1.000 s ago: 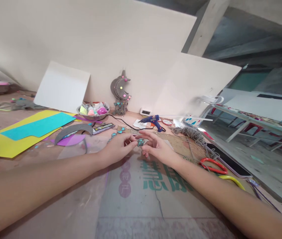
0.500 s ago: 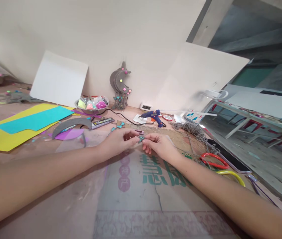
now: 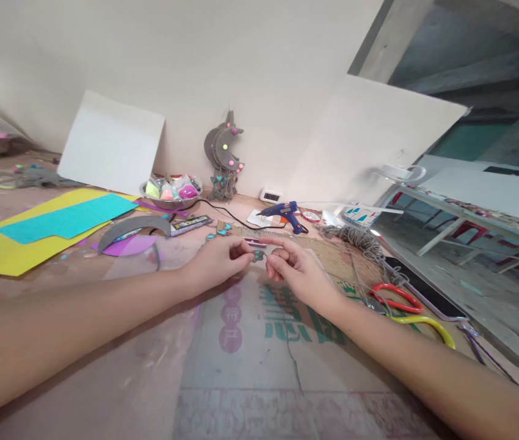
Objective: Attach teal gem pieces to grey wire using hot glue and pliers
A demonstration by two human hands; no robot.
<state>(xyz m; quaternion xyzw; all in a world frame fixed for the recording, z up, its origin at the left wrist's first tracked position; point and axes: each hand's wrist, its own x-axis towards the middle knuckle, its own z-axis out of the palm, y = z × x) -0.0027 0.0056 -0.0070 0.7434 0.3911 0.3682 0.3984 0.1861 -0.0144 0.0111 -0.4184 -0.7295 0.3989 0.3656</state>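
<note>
My left hand [image 3: 226, 258] is closed in a pinch on a small grey-and-teal felt piece [image 3: 258, 256], held above the printed cardboard sheet [image 3: 250, 366]. Just right of the piece is my right hand [image 3: 293, 266]. Its index finger stretches out toward the left over the piece, apart from the thumb, while the other fingers curl in. Whether a fingertip touches the felt I cannot tell. Behind the hands lies a pinkish-purple narrow object [image 3: 256, 242], partly covered by the fingers. More small teal-and-grey pieces [image 3: 223, 229] lie beyond my left hand.
A blue glue gun [image 3: 287, 215] and a coil of grey cord [image 3: 355, 239] lie at the back. Scissors [image 3: 397, 297] with red and yellow handles and a phone [image 3: 419, 290] are at right. A grey moon ornament [image 3: 225, 150] stands against the wall; yellow sheets [image 3: 0, 260] lie left.
My right hand has let go of the felt piece, its index finger lifting and straightening away from the thumb. My left hand still pinches the piece. The view has shifted slightly.
</note>
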